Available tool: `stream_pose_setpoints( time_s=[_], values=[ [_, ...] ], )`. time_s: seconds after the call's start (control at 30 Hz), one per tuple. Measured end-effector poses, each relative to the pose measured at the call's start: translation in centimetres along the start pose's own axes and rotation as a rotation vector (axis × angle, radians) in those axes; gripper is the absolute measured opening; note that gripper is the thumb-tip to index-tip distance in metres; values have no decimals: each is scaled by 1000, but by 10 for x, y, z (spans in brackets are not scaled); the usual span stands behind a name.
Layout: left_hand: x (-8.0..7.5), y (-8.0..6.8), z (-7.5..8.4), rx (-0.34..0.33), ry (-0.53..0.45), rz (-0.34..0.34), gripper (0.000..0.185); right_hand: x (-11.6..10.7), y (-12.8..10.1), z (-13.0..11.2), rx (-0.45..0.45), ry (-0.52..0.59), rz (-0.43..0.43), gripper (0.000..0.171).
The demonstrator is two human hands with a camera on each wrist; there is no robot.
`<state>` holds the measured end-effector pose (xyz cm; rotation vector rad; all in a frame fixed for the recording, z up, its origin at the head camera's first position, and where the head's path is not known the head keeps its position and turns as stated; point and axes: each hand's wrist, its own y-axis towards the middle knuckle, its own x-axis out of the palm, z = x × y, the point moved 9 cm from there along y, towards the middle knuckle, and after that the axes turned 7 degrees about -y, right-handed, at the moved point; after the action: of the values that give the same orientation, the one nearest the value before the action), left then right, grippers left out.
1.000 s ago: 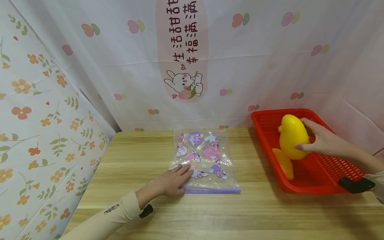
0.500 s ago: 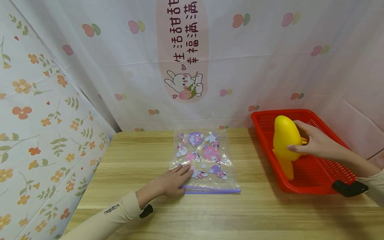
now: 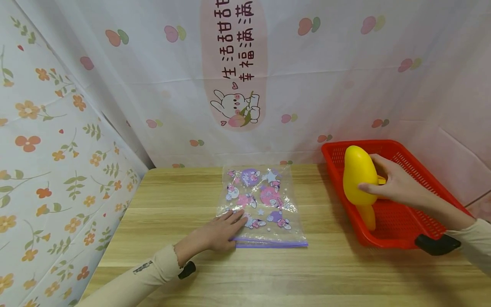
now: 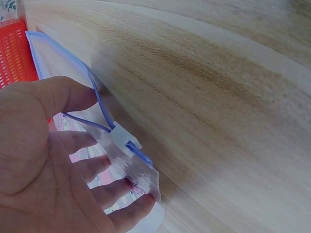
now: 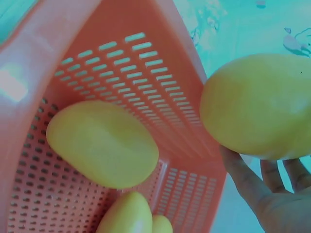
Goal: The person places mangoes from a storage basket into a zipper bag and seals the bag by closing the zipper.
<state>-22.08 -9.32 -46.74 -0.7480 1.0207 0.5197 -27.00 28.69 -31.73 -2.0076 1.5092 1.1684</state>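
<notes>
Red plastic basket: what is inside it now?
Inside the red plastic basket lie at least three yellow mangoes. The right hand holds another yellow mango above it, hiding part of the floor.

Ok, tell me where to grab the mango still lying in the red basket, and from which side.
Probably from above: the loose mango lies flat on the floor of the red basket, walls around it. Wrap its wide middle across the short axis, as the right hand does with its mango.
</notes>
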Motion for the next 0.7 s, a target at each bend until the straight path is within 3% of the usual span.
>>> stream_pose_setpoints(
  time_s=[0.47,0.7],
  values=[
    [2,1,-2,-10,-7,-9,72,9,2,-6,42,44,36,66],
    [1,1,-1,-10,-6,-9,72,14,3,-11,47,12,32,68]
  ],
)
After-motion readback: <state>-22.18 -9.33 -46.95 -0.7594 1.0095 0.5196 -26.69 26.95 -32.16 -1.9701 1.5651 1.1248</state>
